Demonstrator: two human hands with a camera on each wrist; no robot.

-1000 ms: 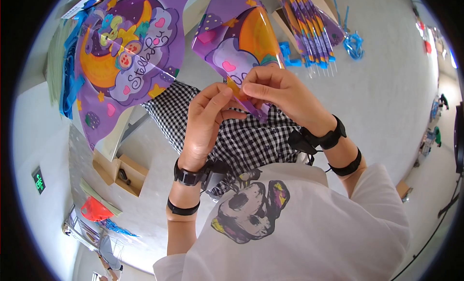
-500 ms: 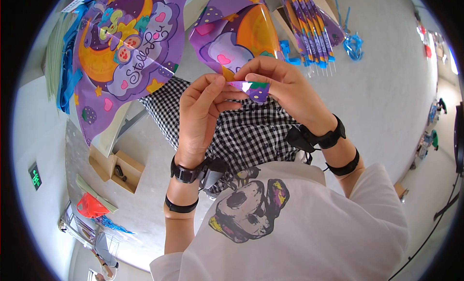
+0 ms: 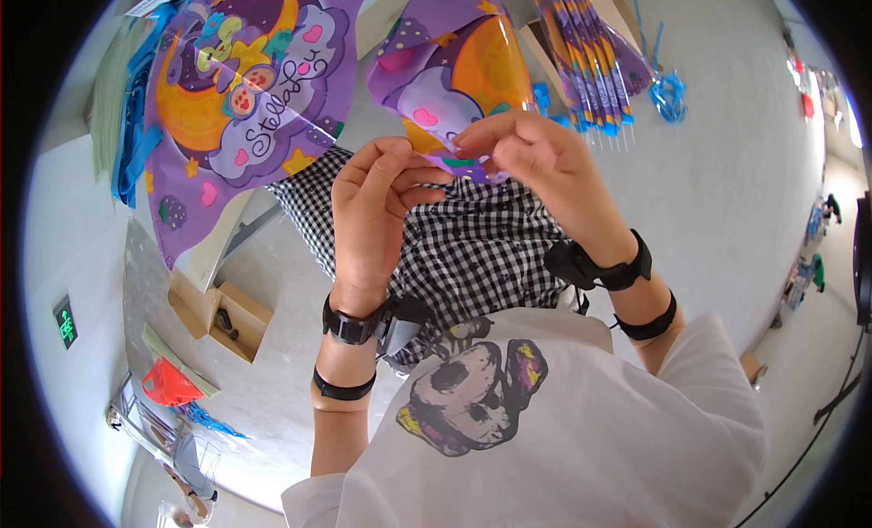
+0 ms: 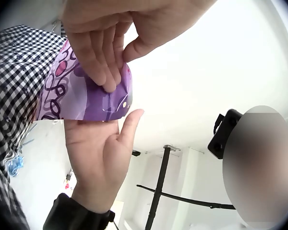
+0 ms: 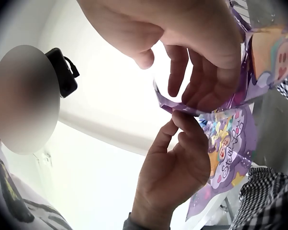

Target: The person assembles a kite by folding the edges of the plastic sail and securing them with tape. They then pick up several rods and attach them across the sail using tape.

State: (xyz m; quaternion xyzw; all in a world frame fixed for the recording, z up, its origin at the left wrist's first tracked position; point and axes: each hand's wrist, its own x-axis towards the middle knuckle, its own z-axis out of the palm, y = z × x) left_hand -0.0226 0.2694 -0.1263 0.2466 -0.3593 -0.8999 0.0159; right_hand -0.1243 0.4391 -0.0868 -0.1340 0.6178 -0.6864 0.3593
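Note:
A glossy purple printed sheet (image 3: 454, 87) with an orange moon, cloud and hearts hangs over the lap, its near end curled up between both hands. My left hand (image 3: 368, 205) pinches its edge between thumb and fingertips. In the left wrist view, the left fingers (image 4: 103, 79) lie against the curled purple part. My right hand (image 3: 554, 169) is at the same end, its fingers behind the sheet and its thumb (image 5: 145, 58) held apart from it. A larger matching sheet (image 3: 254, 119), lettered "StellaLou", lies spread out at the left.
Beyond the hands lies a bundle of rolled printed sheets (image 3: 586, 64) with thin white sticks. Blue ties (image 3: 668, 96) are beside it. Blue strips (image 3: 136, 155) hang at the left. Black-and-white checked cloth (image 3: 481, 246) covers the lap. A cardboard box (image 3: 241, 328) stands on the floor.
The sheet's near end was turned over, showing a strawberry corner, and now curls down lower. My right thumb has come off it. The left hand keeps its pinch, shifted slightly left.

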